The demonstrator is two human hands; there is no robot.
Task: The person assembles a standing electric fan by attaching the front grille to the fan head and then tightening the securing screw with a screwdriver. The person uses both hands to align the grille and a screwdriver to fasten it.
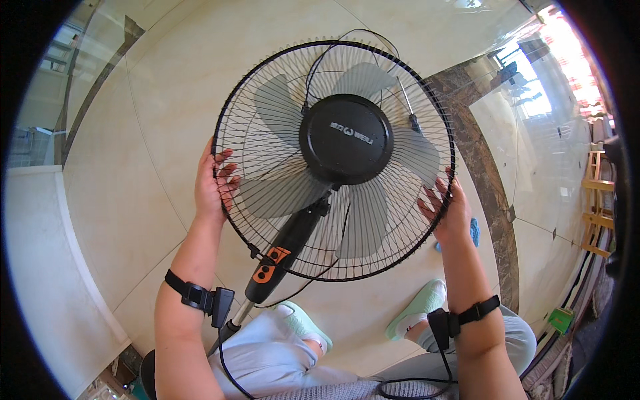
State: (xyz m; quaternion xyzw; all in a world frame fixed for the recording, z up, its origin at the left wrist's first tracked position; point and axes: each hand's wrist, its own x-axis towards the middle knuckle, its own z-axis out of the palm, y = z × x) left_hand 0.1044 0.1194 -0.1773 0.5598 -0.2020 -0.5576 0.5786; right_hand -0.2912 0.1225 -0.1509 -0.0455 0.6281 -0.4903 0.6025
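A round black wire fan grille [287, 273] fills the middle, with grey blades [365, 220] behind its wires and a black disc [347, 139] at its centre. My left hand [217, 183] grips the grille's left rim, its fingers curled behind the wires. On the opposite side my right hand [452, 207] holds the right rim in the same way. Below the blades, a black control body [287, 247] with an orange button panel [271, 265] slants down to a metal pole [241, 313]. Through the upper right wires shows a screwdriver [413, 120], partly hidden.
A black cord [373, 31] loops past the grille's top. On the shiny tiled floor [160, 133], a blue object [474, 232] lies beyond my right wrist. My green slippers [303, 320] are below the fan. A white panel [53, 260] stands left; wooden slats [600, 185] and a green box [561, 321] are right.
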